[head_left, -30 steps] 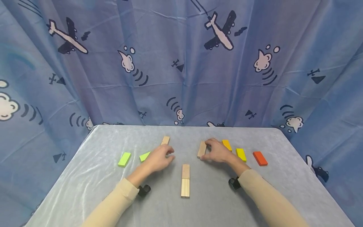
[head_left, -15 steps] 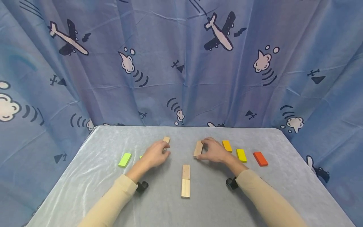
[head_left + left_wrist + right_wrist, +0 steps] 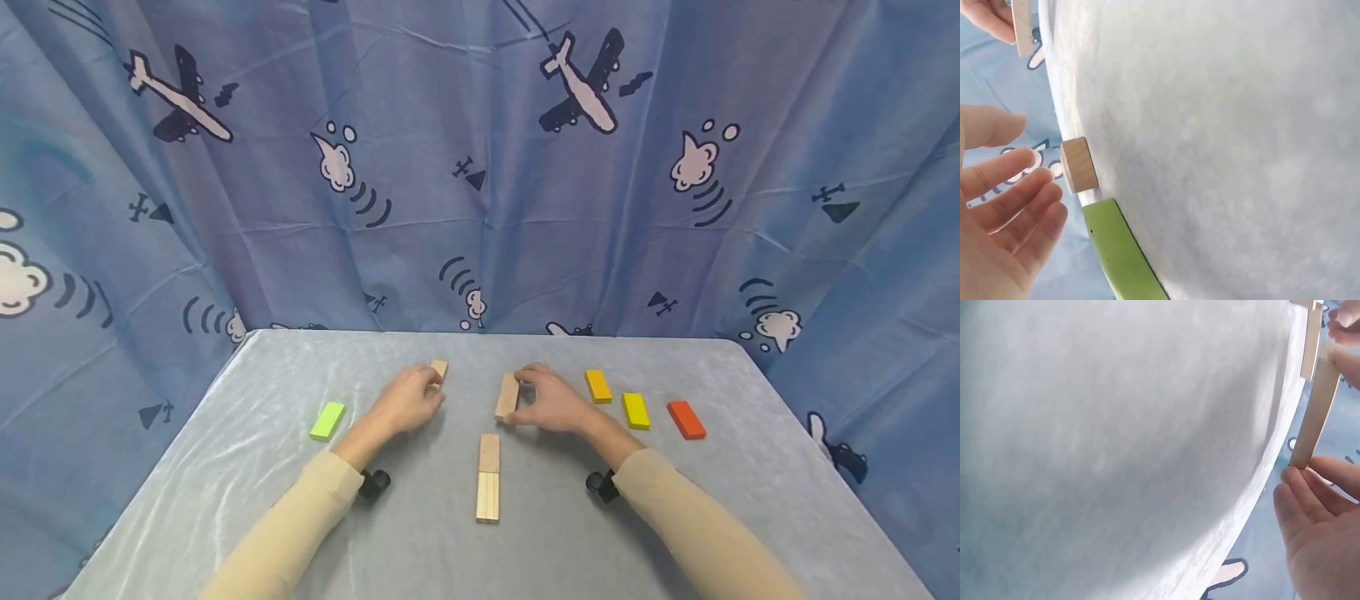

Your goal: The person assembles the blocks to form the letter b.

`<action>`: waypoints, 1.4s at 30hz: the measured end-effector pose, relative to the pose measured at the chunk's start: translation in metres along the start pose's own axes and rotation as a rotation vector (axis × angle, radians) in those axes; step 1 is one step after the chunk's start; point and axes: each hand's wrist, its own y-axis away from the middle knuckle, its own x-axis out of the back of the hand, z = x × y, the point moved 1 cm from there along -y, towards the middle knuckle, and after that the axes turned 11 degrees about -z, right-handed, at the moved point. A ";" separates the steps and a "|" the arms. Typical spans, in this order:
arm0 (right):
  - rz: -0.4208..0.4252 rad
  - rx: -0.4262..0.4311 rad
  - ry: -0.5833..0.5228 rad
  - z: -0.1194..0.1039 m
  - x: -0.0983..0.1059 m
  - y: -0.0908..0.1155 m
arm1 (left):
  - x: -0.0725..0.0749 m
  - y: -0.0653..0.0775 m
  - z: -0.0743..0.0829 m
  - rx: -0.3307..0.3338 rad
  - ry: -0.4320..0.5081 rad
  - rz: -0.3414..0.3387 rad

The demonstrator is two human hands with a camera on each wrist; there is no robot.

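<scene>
My right hand pinches a plain wooden block lengthwise between thumb and fingers, above the middle of the table. In the right wrist view, that wooden block spans from thumb to fingertips. My left hand hovers with loosely bent fingers by another wooden block, partly hidden behind it in the head view. The left wrist view shows a gap between the left fingers and that wooden block. A green block lies near it, hidden by the hand in the head view.
Two wooden blocks, a far one and a near one, lie end to end at centre. A green block lies at left; an orange-yellow block, a yellow block and a red block lie at right.
My right hand has carried its wooden block leftward. My left hand has shifted left and slightly back toward the far wooden block, covering the second green block in the head view.
</scene>
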 end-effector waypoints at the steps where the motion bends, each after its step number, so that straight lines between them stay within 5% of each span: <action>1: 0.001 0.010 -0.001 -0.001 -0.001 0.000 | 0.001 -0.001 -0.001 0.004 0.003 -0.003; 25: -0.072 0.005 -0.031 -0.008 -0.024 -0.008 | -0.004 -0.010 -0.013 -0.008 -0.004 0.004; 42: -0.115 0.056 -0.021 -0.012 -0.018 -0.010 | 0.004 -0.014 -0.015 0.032 -0.033 -0.087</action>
